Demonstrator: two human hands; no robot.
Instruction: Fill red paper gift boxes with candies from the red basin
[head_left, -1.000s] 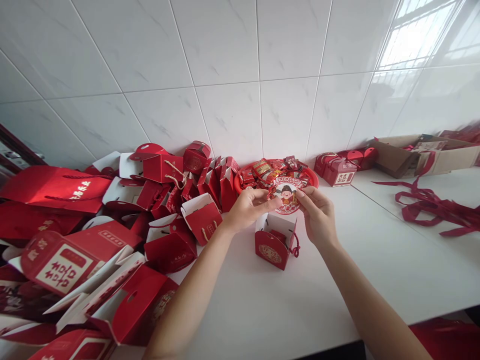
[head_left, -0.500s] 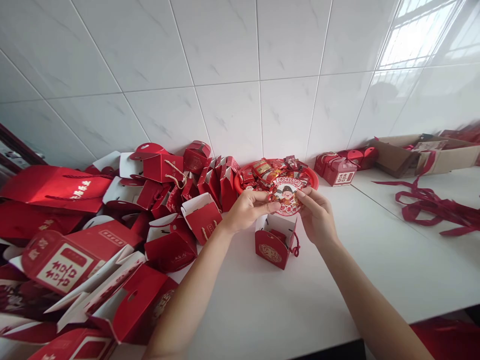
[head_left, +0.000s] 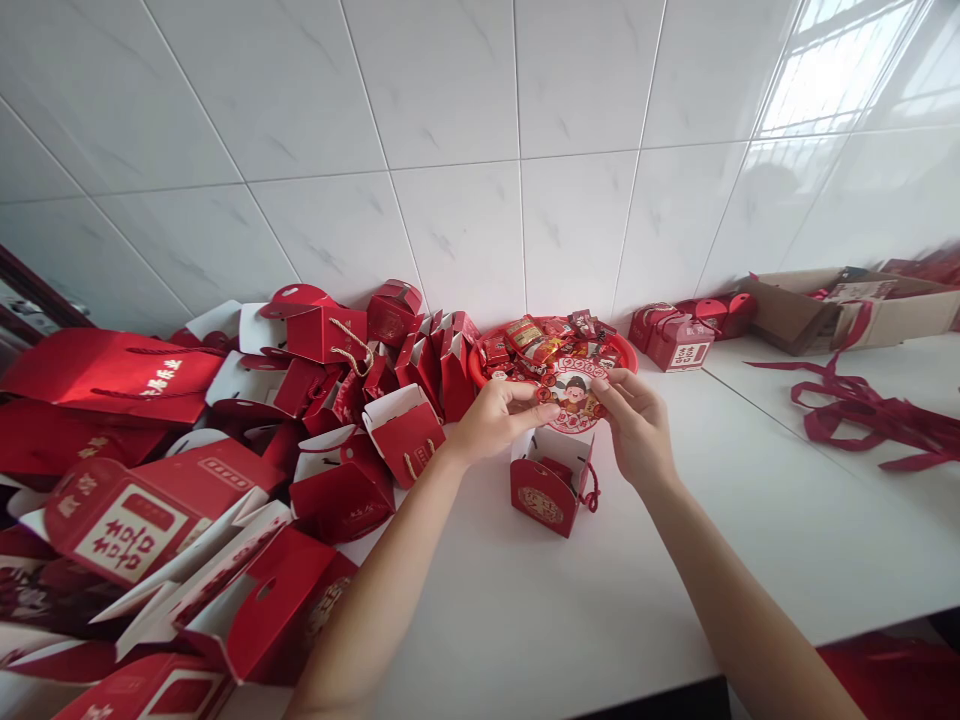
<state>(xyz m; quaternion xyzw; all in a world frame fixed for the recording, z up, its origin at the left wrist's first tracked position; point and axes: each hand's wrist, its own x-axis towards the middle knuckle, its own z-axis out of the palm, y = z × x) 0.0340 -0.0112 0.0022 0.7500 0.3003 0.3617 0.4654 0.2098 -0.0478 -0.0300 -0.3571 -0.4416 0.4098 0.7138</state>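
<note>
Between my two hands is a round red-and-white card-like piece [head_left: 574,396] printed with a cartoon figure in a dark hat. My left hand [head_left: 499,418] pinches its left edge between thumb and fingers. On the opposite edge, my right hand [head_left: 637,425] grips it with the thumb in front. Just below it stands a small open red box [head_left: 551,490] with a gold emblem and a cord handle, something red inside it. Right behind the held piece is a red basin [head_left: 631,362] with wrapped sweets [head_left: 534,345] heaped in it.
Many open red gift boxes [head_left: 341,485] crowd the left side, with red bags [head_left: 112,375] behind them. Closed boxes [head_left: 670,338] stand by the tiled wall. Farther right are a cardboard box [head_left: 795,315] and dark red ribbon [head_left: 847,405] on the white table [head_left: 630,620].
The round piece has tilted back, its top leaning away, and its print looks paler. My right hand has turned slightly with it. My left hand and the boxes look unmoved.
</note>
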